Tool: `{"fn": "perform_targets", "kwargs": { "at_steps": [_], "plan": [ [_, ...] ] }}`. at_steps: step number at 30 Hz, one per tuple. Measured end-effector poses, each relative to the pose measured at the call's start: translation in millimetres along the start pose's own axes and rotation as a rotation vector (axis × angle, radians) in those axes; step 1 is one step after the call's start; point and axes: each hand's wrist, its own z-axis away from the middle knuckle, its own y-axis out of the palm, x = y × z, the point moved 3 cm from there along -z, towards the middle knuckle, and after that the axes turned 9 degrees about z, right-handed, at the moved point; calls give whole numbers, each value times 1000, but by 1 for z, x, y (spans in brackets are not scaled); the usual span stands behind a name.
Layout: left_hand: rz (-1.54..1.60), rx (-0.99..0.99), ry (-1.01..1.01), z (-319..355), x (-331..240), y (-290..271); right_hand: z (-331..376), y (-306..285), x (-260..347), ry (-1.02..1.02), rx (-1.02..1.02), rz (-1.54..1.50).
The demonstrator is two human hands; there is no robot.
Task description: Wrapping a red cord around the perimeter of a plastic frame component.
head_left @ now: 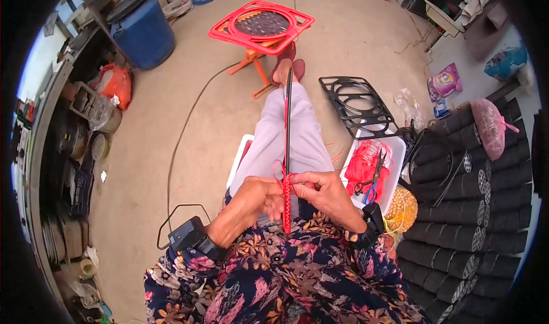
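Observation:
A thin black frame [289, 121] stands edge-on between my knees, reaching from my lap out toward my feet. Red cord [287, 210] covers its near end in a tight braided pattern, and a red strip runs along part of its far length. My left hand [260, 197] grips the wrapped edge from the left, thumb on top. From the right, my right hand [320, 188] pinches the red cord against the same edge; its fingertips partly hide the cord.
To my right, a white tub [398, 152] holds red cord and scissors [378, 170], with a flat black frame [360, 104] leaning on it. A red frame [260, 27] rests on an orange stand ahead. Black perforated cylinders [446, 227] are stacked right; a blue barrel [143, 35] stands far left.

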Motion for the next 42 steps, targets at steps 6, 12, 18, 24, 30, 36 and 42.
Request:
{"fn": "perform_targets", "kwargs": {
  "at_steps": [6,12,18,24,30,36,42],
  "plan": [
    [-52,134,-42,-6,-1,-7,6,0,14,75,98,-235],
    [93,205,-60,-3,0,0,3,4,1,-85,12,-117],
    [37,275,-55,-7,5,-10,1,1,8,-239,-125,138],
    [80,266,30,-3,5,-6,0,-17,12,-220,-280,4],
    [199,149,179,2,7,-3,-6,-54,68,-246,-376,-82],
    [285,371,209,10,4,17,-5,-56,80,-253,-249,-648],
    [299,315,270,13,5,19,27,-53,121,-499,-298,-364]
  ]
}}
